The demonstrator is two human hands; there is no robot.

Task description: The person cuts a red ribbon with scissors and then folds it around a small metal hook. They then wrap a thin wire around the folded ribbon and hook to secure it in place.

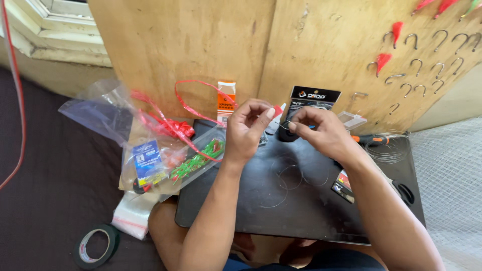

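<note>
**Hands at the black board, thin wire pinched between them**

The plywood panel (pixel 201 45) stands behind, metal hooks (pixel 427 60) stuck in its right side. My black work board (pixel 281 206) lies across my lap. Clear bags (pixel 165 155) of red and green pieces crowd its left edge; a tape roll (pixel 95 246) sits on the floor. My left hand (pixel 246 130) pinches a small red piece (pixel 277 110). My right hand (pixel 321 131) pinches the thin wire (pixel 291 178), which loops down onto the board.
</note>
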